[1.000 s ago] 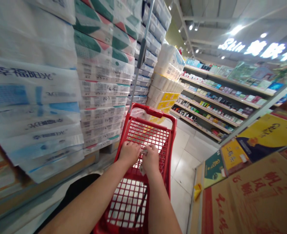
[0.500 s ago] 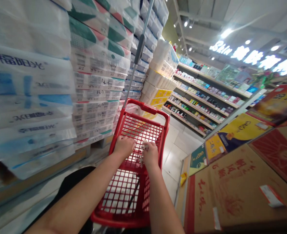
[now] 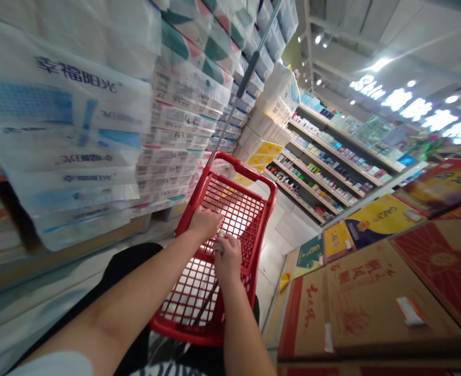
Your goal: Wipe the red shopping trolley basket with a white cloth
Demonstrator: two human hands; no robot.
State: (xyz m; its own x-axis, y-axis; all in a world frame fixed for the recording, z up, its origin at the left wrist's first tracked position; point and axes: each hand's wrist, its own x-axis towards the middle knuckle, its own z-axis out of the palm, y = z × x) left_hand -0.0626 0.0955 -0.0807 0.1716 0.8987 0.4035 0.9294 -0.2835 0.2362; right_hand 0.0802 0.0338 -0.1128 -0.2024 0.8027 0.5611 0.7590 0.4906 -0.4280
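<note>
A red plastic shopping cart [image 3: 210, 318] stands before me with its grid basket showing. Over the basket, my left hand [image 3: 205, 223] is closed, its fingers curled, and whatever is in them is hidden. Close beside it, my right hand [image 3: 229, 258] is closed with thumb and fingers pinched on a small whitish thing [image 3: 221, 233], too small to name. The fingertips of both hands nearly meet there. A grey pole with a dark sleeve [image 3: 249, 73] rises from the cart's far left corner.
Stacked tissue packs [image 3: 77, 115] line the left side. Cardboard cartons [image 3: 363, 297] and coloured boxes stand close on the right. Shelves of small products [image 3: 328, 156] lie ahead beyond the tiled floor [image 3: 271, 250].
My right hand has moved left, up against my left hand; the whitish thing shows less. The view has turned, with the tissue packs shifting right and the cartons leftward.
</note>
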